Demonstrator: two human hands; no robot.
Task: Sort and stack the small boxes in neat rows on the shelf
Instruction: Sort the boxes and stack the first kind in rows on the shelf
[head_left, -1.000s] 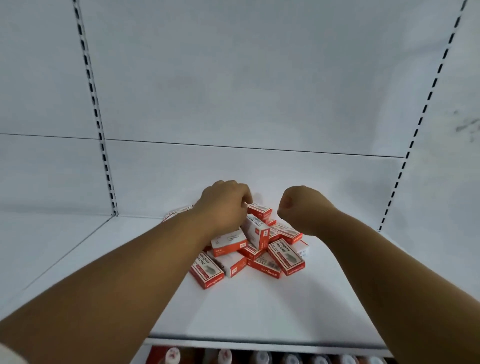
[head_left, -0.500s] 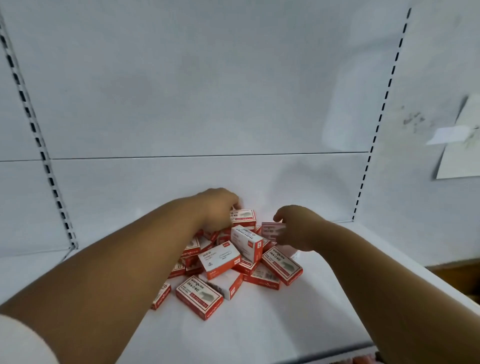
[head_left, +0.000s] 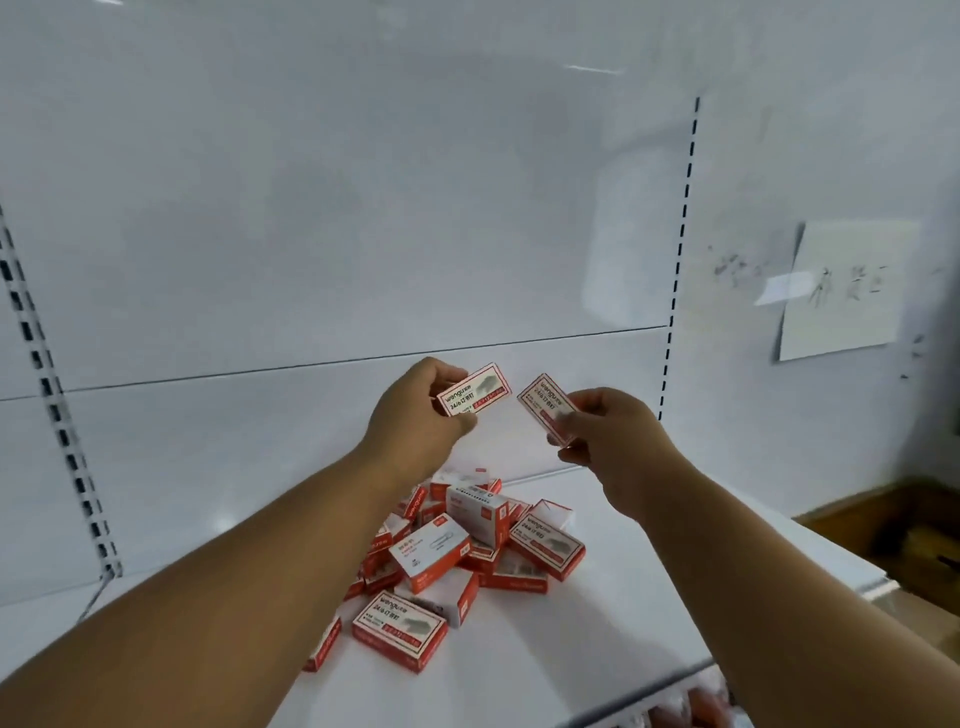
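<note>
We pinch one red-and-white box (head_left: 474, 388) in our left hand (head_left: 415, 421), another (head_left: 549, 408) in our right hand (head_left: 613, 441); the pile (head_left: 457, 561) lies on the shelf (head_left: 597, 649) at six o'clock.

both hands (head_left: 415, 415) (head_left: 618, 441) raised, each grip pinched.

A white sheet of paper (head_left: 844, 291) with faint dark handwriting hangs on the wall. Left of the paper runs 1 slotted upright strip (head_left: 680, 249). Below the paper sits a brown cardboard box (head_left: 893, 525).
</note>
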